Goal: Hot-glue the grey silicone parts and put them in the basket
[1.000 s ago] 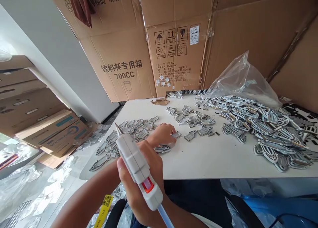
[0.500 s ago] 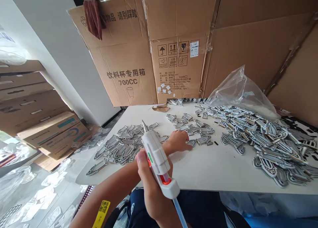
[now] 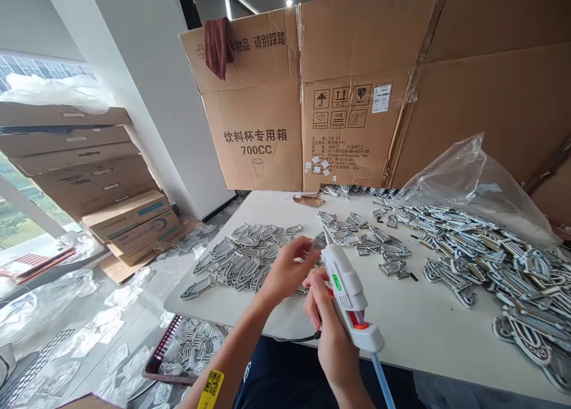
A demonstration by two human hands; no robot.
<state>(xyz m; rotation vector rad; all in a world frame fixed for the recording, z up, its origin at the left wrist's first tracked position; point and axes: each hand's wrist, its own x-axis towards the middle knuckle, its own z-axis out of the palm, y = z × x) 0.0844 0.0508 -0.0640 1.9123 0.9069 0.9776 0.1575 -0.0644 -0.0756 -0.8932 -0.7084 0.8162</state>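
My right hand (image 3: 334,332) is wrapped around a white hot glue gun (image 3: 350,290), with its nozzle pointing up and away and a bluish glue stick (image 3: 382,380) trailing from the back. My left hand (image 3: 285,271) is beside the nozzle, fingers closed on a small grey boat-shaped piece (image 3: 319,241), partly hidden by the fingers and the nozzle. Left of my hands lies a spread of similar grey outlined pieces (image 3: 243,260) on the white table (image 3: 392,320). A looser group of pieces (image 3: 379,239) lies beyond the gun.
A large heap of pieces (image 3: 499,266) covers the table's right side, with a clear plastic bag (image 3: 473,189) behind. Cardboard panels (image 3: 263,112) stand along the back. Below left are a crate (image 3: 154,361) of pieces, plastic scraps and stacked boxes (image 3: 134,227).
My left hand has drawn back from the loose group to the nozzle, bringing a piece. The glue gun now sits further right in view, and the camera has turned left.
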